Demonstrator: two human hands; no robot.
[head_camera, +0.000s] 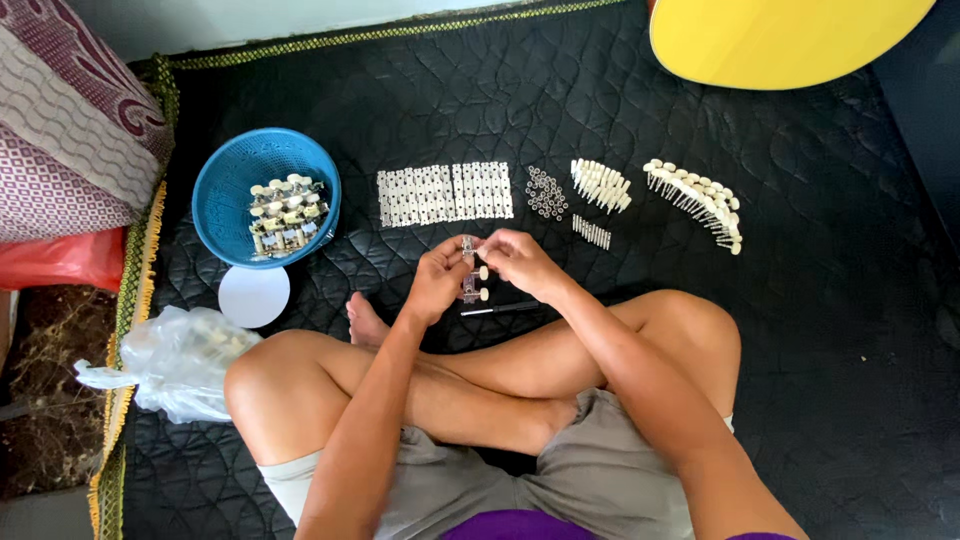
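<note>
I sit cross-legged on a black quilted mat (820, 330). My left hand (437, 282) grips a small metal tuner plate with cream knobs (472, 280), held upright. My right hand (518, 260) pinches the top of the same plate, fingers closed on a small part there. A thin black screwdriver (500, 309) lies on the mat just under my hands. Ahead of my hands lies a row of bare metal plates (445, 194), a cluster of small round gears (546, 193), cream pegs (600, 185), small screws (591, 232) and a curved line of cream-knobbed shafts (700, 200).
A blue basket (232, 170) holding several finished tuner sets stands at the left, with a white round lid (253, 296) in front of it. A clear plastic bag (175, 360) lies by my left knee. A yellow rounded board (780, 40) sits at the far right; patterned cushions (70, 120) at the left.
</note>
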